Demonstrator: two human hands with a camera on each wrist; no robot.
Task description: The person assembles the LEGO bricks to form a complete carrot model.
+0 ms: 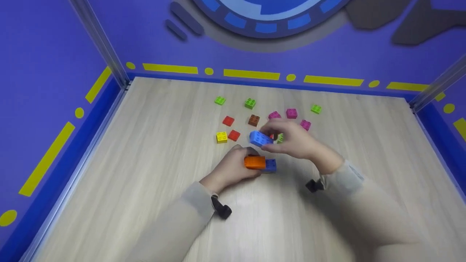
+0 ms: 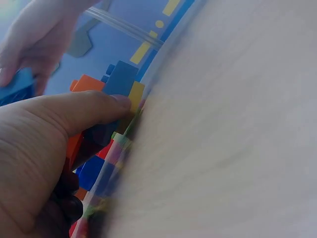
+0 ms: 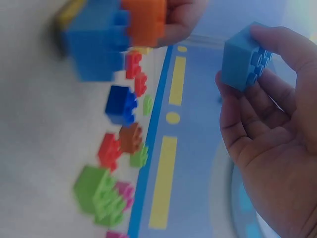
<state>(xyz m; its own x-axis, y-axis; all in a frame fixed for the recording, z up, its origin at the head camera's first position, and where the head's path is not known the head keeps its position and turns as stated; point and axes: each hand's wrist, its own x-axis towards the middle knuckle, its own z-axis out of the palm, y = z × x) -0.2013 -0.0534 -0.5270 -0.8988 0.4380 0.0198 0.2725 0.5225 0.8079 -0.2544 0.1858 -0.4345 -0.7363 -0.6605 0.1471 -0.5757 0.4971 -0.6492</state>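
Observation:
My left hand grips a small stack of toy building bricks low over the table. An orange brick tops it, offset to the left over a blue brick. Below the blue one, the left wrist view shows a yellow brick. The left thumb lies along the stack's side. Slightly behind and above, my right hand pinches a light blue brick between thumb and fingers. That brick is tilted and apart from the stack, its studs turned toward the palm in the right wrist view.
Loose bricks lie behind the hands: a yellow one, red ones, a brown one, several pink ones and green ones. A dark blue brick shows in the right wrist view. Blue-purple panels border the wooden table.

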